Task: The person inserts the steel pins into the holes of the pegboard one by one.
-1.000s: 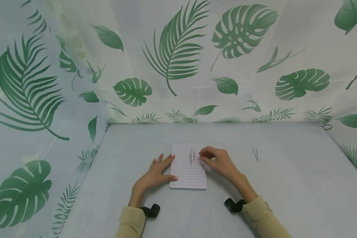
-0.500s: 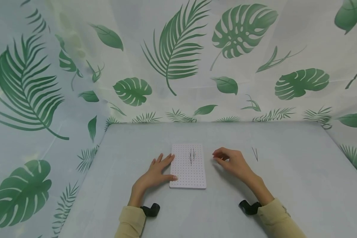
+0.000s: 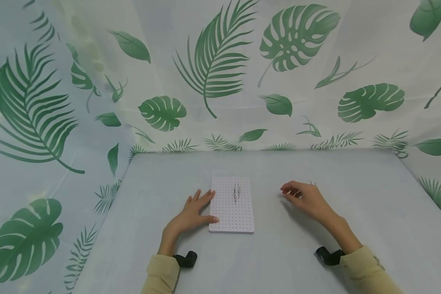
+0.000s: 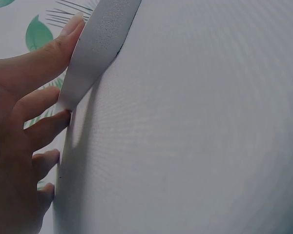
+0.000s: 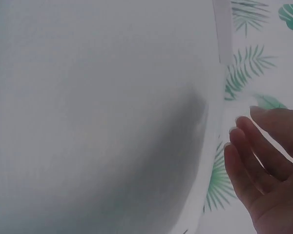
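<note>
A white board with a grid of small holes (image 3: 224,214) lies on the table. Several thin dark needle-like pins (image 3: 239,192) stand in its upper right part. My left hand (image 3: 190,215) rests along the board's left side, thumb on its lower left and fingertips on the upper left edge. In the left wrist view the fingers (image 4: 41,131) are spread against the edge. Off to the right of the board, my right hand (image 3: 308,200) hovers over the table, its fingers loosely bent; nothing shows between them in the right wrist view. It partly covers more thin dark pins (image 3: 313,183).
The pale table (image 3: 272,253) reaches to a cloth backdrop with green leaves (image 3: 220,53) at the back and sides. Black wrist cameras (image 3: 186,259) sit at both cuffs.
My right hand has moved away from the board to the right, toward the loose pins, and now partly covers them. My left hand and the board stay in place.
</note>
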A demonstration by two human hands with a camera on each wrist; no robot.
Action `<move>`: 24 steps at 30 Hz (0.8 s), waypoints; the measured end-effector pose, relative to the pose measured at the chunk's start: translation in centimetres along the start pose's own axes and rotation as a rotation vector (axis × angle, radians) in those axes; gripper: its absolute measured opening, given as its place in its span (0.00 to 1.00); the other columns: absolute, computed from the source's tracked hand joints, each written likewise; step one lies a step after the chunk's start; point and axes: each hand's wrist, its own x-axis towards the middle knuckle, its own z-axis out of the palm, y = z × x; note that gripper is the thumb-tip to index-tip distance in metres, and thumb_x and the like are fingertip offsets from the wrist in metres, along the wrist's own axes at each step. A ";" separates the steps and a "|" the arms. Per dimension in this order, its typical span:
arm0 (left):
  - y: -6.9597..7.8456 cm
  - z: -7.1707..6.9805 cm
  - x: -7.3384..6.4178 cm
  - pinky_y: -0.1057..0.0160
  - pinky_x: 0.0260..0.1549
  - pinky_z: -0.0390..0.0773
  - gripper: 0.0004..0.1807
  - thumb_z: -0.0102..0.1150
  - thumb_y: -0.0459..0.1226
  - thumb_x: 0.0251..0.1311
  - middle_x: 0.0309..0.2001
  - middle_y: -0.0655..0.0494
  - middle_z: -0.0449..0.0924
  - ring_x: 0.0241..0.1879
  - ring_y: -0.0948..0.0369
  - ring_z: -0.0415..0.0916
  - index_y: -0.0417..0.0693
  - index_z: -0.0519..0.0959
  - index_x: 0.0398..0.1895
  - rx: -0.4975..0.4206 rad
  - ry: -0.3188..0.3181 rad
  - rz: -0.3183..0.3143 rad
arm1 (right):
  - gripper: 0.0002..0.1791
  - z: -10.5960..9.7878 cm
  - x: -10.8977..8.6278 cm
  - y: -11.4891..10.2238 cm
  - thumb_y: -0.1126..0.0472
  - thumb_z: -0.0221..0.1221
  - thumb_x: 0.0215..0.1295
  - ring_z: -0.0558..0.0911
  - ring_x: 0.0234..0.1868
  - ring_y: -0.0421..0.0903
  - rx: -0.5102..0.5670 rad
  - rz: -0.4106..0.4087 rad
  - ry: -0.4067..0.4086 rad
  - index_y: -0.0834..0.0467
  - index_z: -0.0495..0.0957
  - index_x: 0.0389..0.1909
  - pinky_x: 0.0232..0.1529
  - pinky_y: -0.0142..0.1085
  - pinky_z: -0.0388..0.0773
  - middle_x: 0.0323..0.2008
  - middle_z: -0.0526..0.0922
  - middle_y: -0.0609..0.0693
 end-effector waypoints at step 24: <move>-0.1 0.0 0.0 0.39 0.80 0.31 0.49 0.71 0.50 0.60 0.82 0.48 0.54 0.83 0.43 0.34 0.50 0.58 0.82 -0.002 -0.001 -0.001 | 0.13 -4.7 -2.0 5.4 0.68 0.67 0.63 0.83 0.31 0.44 -0.110 0.109 -0.012 0.63 0.85 0.48 0.29 0.32 0.78 0.35 0.88 0.53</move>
